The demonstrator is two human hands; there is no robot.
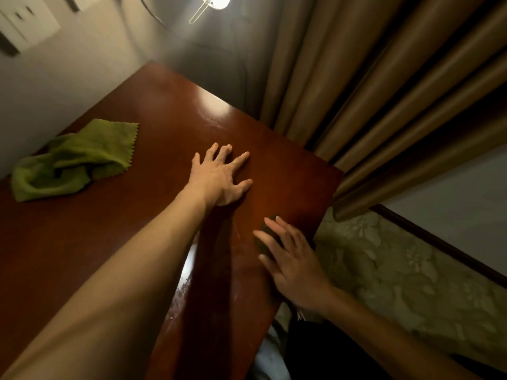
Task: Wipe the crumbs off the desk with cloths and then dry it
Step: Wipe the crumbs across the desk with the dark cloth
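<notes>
The green cloth [72,163] lies crumpled at the left edge of the desk [164,111], its long axis running along that edge and its flat corner, cut in a zigzag, pointing to the desk's far end. At the middle of the desk the left hand [222,176] rests palm down on the glossy red-brown wood with its fingers spread wide, holding nothing. At the desk's right edge the right hand [290,259] presses straight, slightly parted fingers on a small dark cloth [268,231], mostly hidden beneath them.
</notes>
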